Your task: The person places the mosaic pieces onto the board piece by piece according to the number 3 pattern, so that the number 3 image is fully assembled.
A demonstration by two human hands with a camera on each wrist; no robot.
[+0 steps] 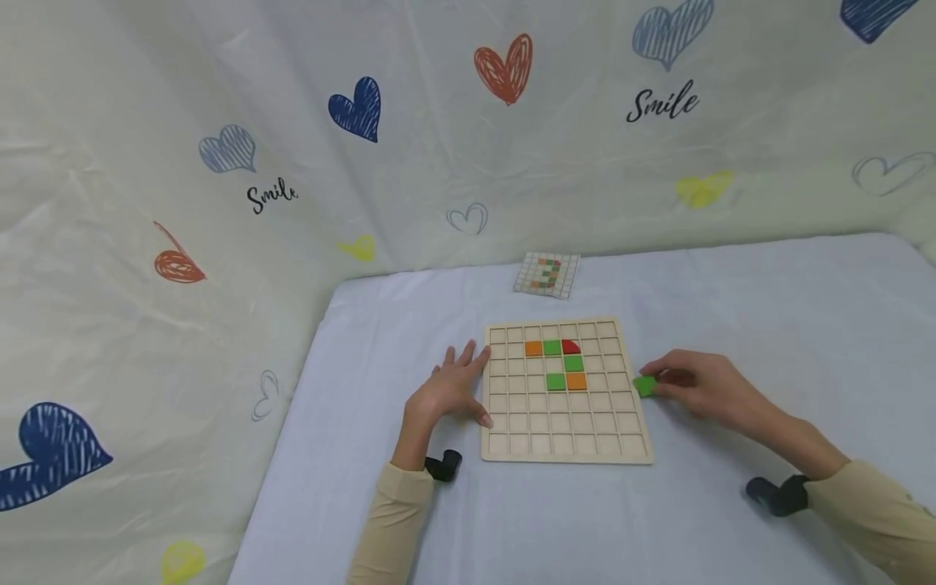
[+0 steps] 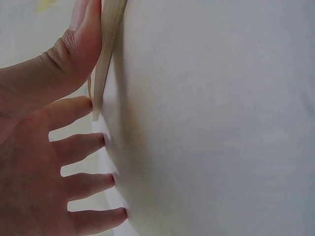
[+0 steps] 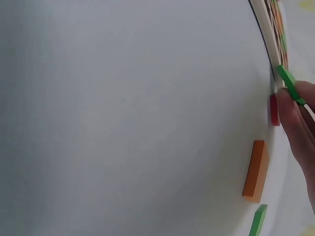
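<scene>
A wooden grid board [image 1: 515, 443] lies flat on the table, with several orange, green and red pieces set in its upper middle cells. My left hand [image 1: 448, 392] is spread at the board's left edge, its thumb and index finger touching the rim; in the left wrist view the other fingertips rest on the cloth. Between the thumb and fingers of my right hand [image 1: 705, 386] is a green square tile [image 1: 645, 386], tilted, at the board's right edge. The right wrist view shows this tile [image 3: 290, 84] close to the board's side.
Behind the board lies a pattern card [image 1: 547, 275] with a small coloured grid. Red [image 3: 274, 110], orange [image 3: 256, 169] and green pieces [image 3: 258, 220] lie on the white cloth near my right hand. A curtain printed with hearts [image 1: 504, 69] rises behind the table.
</scene>
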